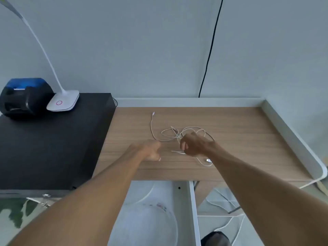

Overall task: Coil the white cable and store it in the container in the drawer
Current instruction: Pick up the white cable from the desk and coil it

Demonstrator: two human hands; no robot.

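Note:
The white cable (177, 134) lies in a loose tangle on the wooden desk (239, 139). One plug end (153, 113) points to the back, and the other plug (208, 160) lies near the front under my right wrist. My right hand (193, 144) is closed over the tangle's near side, and a short strand sticks out of its fingers to the left. My left hand (152, 150) is curled into a fist just left of the tangle. The cable runs right past its knuckles, and I cannot tell whether it grips it. No drawer or container is in view.
A black cabinet (53, 139) adjoins the desk on the left and carries a white lamp (63, 102) and a black-and-blue device (24, 98). A raised white rim (287, 128) borders the desk's back and right. A black wire (211, 47) hangs down the wall. Loose white cables (227, 226) lie on the floor.

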